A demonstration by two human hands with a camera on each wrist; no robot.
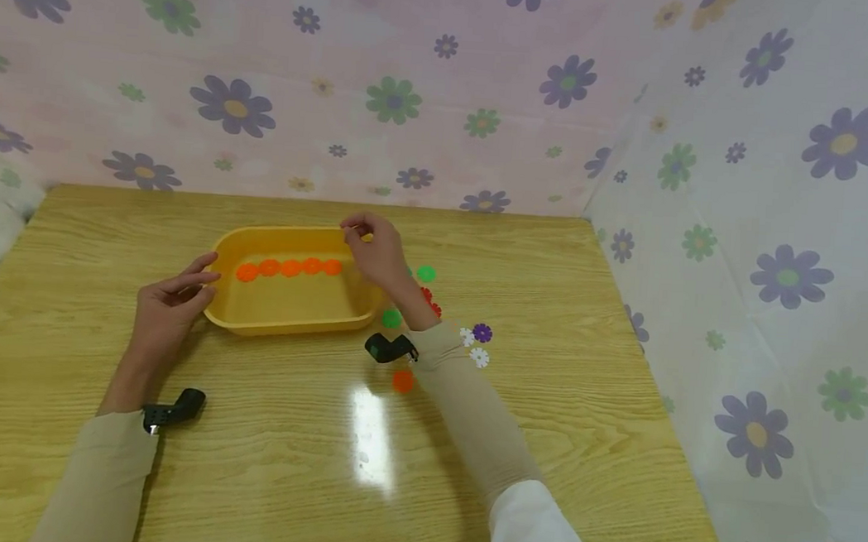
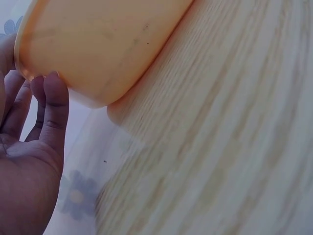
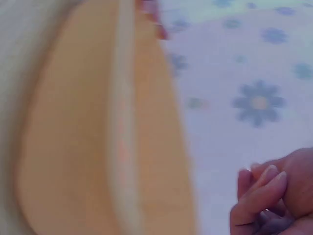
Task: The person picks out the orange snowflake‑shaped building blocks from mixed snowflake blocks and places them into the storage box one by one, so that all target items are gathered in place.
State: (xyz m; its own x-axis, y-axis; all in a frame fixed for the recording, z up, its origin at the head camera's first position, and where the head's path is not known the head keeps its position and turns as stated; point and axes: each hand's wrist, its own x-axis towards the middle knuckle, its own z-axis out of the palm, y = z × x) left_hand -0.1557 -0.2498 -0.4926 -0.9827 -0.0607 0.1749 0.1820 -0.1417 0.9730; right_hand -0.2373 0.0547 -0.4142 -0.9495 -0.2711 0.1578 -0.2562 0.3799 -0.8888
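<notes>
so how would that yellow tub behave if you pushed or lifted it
The yellow tub is probably stiff: its walls and rim stand without sagging. Its walls look thin, so it's likely light for its size. Its low, wide shape should resist tipping, though the orange discs inside might shift.

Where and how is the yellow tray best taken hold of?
The tray is likely best gripped by its rim at both short ends, coming from left and right: it is oblong, with raised walls that give an edge to pinch. The left hand touches the left end.
</notes>
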